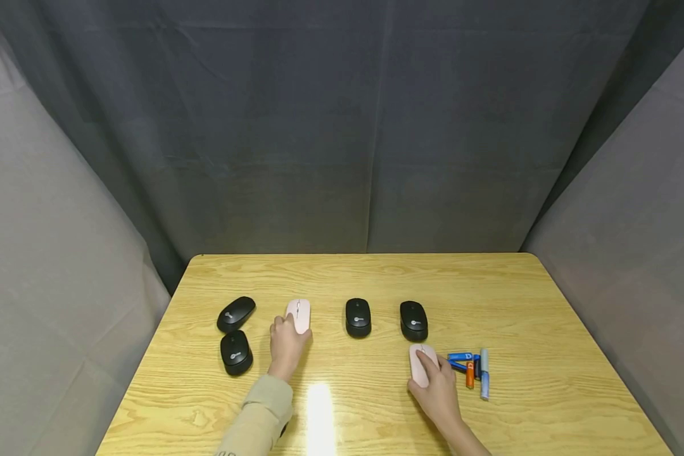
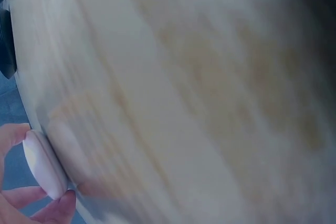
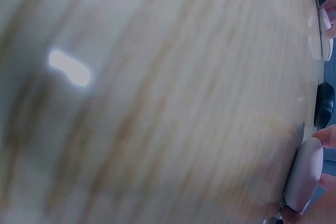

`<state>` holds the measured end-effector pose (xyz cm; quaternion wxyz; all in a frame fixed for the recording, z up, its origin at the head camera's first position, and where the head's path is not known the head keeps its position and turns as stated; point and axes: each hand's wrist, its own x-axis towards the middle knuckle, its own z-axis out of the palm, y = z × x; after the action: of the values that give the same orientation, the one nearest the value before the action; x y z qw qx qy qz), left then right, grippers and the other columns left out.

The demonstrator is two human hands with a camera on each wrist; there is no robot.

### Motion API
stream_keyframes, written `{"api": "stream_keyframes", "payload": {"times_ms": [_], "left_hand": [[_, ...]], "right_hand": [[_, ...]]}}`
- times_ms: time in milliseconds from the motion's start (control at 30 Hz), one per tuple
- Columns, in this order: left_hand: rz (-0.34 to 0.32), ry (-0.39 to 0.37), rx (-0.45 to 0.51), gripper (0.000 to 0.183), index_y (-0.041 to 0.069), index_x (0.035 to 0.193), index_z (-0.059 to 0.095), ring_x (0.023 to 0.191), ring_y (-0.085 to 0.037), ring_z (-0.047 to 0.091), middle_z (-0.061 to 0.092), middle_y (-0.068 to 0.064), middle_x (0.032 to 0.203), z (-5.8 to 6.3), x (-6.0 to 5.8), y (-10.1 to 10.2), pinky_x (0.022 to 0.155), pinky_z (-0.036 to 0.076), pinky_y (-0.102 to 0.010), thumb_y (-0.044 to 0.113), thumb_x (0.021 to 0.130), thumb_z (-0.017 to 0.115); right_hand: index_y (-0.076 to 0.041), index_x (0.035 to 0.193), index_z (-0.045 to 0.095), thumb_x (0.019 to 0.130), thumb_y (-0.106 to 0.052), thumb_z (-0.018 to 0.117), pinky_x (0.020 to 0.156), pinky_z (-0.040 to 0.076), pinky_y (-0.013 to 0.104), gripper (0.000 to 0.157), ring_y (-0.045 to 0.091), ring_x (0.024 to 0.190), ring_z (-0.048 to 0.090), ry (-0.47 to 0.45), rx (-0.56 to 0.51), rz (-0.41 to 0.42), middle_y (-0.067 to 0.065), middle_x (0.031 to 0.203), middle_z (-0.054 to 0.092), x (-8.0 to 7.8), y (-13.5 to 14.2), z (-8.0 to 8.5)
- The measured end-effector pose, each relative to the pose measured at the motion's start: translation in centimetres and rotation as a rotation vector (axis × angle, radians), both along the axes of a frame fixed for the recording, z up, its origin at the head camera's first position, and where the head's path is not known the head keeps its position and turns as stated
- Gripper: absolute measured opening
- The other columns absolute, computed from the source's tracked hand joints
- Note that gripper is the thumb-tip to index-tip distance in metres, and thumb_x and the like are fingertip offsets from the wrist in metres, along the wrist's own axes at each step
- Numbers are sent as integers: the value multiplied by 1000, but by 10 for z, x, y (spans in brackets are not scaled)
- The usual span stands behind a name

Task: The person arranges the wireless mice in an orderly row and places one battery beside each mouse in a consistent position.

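On the left, my left hand (image 1: 287, 345) grips a pale pink computer mouse (image 1: 299, 311) by its sides, with its button end pointing away. The left wrist view shows that pink mouse (image 2: 44, 163) between thumb and fingertips, right at the table surface. Further right and nearer the front edge, my right hand (image 1: 437, 387) holds a second pink mouse (image 1: 418, 369), one finger lying over its top. In the right wrist view the thumb and fingers are at the sides of this mouse (image 3: 305, 174).
Two black mice (image 1: 236, 313) (image 1: 236, 353) lie at the left. Another black mouse (image 1: 358, 317) sits mid-table, and one more black mouse (image 1: 413, 320) lies just behind the right pink one. Blue batteries (image 1: 460, 356), an orange battery (image 1: 470, 375) and pale blue cylinders (image 1: 484, 373) lie right of my right hand.
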<state>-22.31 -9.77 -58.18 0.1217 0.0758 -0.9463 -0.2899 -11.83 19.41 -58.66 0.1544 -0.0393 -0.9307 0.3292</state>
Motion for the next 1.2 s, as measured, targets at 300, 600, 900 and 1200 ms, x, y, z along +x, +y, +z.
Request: {"api": "stream_keyframes", "payload": {"times_ms": [300,600,900,1200], "left_hand": [[-17,25,20,59,-12,114,56,88,-36,53,54,-26,96,0,2,0,69,50,-43,18,68,78],[-19,14,30,61,-12,117,54,93,-37,52,52,-26,100,2,3,1,72,50,-43,19,70,78],[-18,3,63,65,-8,120,51,91,-37,51,50,-25,104,2,3,-3,71,49,-45,25,72,77],[-1,126,-6,43,-6,114,55,101,-39,48,53,-25,109,27,-3,-30,83,42,-48,17,79,66]], "right_hand": [[-4,120,59,64,-8,70,79,42,57,58,50,104,44,-43,21,4,35,119,44,0,-2,-1],[-6,122,56,66,-9,69,80,42,59,58,52,106,42,-87,31,4,36,123,40,1,-4,3],[-2,122,52,64,-9,74,88,32,65,63,54,113,35,-2,71,30,37,126,36,2,-4,3],[-2,116,55,71,-6,71,90,31,60,47,43,116,37,74,28,94,27,126,42,-8,-23,14]]}}
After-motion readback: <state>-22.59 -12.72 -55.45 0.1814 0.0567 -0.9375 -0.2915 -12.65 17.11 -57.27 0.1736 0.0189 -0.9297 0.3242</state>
